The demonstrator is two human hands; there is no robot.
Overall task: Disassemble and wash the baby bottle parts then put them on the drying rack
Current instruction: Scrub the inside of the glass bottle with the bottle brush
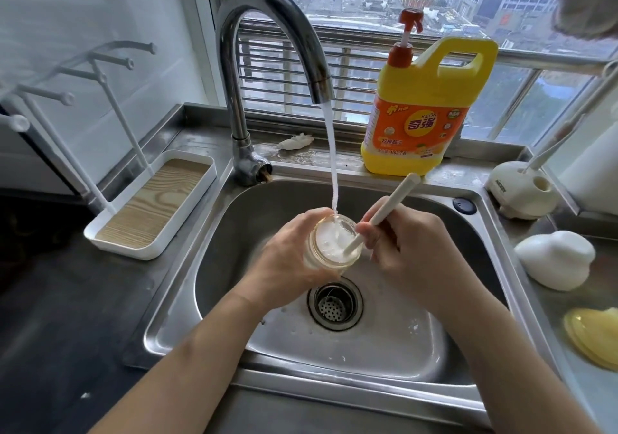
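**Bottle being scrubbed under the running tap**

The left grip [284,259] is wrapping its curled fingers round the clear, amber-tinted bottle [321,259], holding it mouth-up over the sink [368,343], above the drain strainer [334,306]. The right grip [408,249] is pinching the slim white brush handle [391,202], which is slanting down into the foamy bottle mouth. A water stream [331,152] is pouring in from the curved chrome tap [267,32].

Behind, a yellow detergent jug [424,115] with a red pump is showing an orange label reading "KEON" and "奇强". On the steel bench [67,299] to the left, a white drying rack [150,206] with a wood-grain tray and knobbed pegs is standing. To the right, a white domed cap [555,259] and a translucent yellow part [592,336] are lying.
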